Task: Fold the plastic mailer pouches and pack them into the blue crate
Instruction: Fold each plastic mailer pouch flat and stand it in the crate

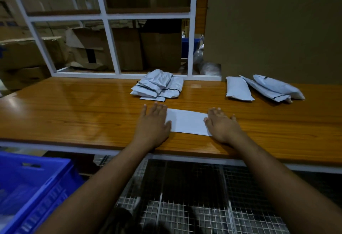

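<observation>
Your left hand (154, 120) lies flat, fingers straight and slightly spread, pressing the left end of a white mailer pouch (187, 121); its grip is wide and closes on nothing. Your right hand (221, 125) lies equally flat on the right end of the same pouch, grip wide, fingers extended away from you. The pouch lies flat on the wooden desk (74, 107) between the two palms, near the desk's front edge. Just beyond your left hand, a loose heap of pouches (158, 85) rests on the desk, their dark seal strips visible. Well to the right of the heap, three fuller pouches (262, 89) lie side by side, overlapping, in front of a brown cardboard sheet (277, 26). The blue crate (37, 187) sits below desk level at your lower left; its contents are too blurred to tell. A wire mesh shelf (194, 206) lies under your forearms. Behind the desk a white frame (109, 35) stands before stacked cardboard boxes (88, 48).
</observation>
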A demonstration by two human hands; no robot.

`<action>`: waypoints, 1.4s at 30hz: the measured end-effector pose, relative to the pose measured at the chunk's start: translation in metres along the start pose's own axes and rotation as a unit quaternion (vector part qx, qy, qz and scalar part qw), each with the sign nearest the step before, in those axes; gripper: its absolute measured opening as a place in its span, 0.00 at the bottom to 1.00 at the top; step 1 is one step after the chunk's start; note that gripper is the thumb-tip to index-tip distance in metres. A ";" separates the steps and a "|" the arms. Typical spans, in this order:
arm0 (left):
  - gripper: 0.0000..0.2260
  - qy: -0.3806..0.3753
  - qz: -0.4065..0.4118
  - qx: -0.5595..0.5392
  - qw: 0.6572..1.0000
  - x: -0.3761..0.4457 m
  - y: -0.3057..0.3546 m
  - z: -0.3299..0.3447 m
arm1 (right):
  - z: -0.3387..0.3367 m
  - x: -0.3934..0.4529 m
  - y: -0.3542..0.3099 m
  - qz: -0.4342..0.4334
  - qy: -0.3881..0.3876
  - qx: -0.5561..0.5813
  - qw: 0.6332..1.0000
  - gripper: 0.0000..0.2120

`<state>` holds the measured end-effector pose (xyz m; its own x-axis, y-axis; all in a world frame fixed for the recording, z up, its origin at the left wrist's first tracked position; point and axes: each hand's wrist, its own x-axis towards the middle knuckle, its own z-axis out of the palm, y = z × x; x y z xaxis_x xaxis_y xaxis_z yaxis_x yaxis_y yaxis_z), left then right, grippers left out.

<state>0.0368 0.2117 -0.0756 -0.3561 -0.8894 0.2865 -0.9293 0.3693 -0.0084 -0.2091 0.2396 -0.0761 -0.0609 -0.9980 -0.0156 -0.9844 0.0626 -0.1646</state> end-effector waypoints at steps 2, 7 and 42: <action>0.27 0.031 0.066 -0.068 0.995 -0.025 0.007 -0.008 | 0.003 -0.005 -0.011 0.004 -0.005 -0.003 1.000 0.30; 0.37 -0.037 0.103 -0.104 0.988 -0.079 -0.012 -0.002 | 0.008 -0.022 -0.062 -0.038 -0.043 0.018 0.998 0.31; 0.22 -0.099 -0.192 0.031 0.976 -0.321 -0.381 0.036 | 0.183 -0.063 -0.422 -0.514 -0.059 0.051 0.854 0.52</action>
<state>0.5016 0.3466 -0.1984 0.0125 -0.9959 0.0892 -0.9999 -0.0122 0.0039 0.2405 0.2772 -0.1857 0.8503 -0.5185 0.0904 -0.4875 -0.8406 -0.2361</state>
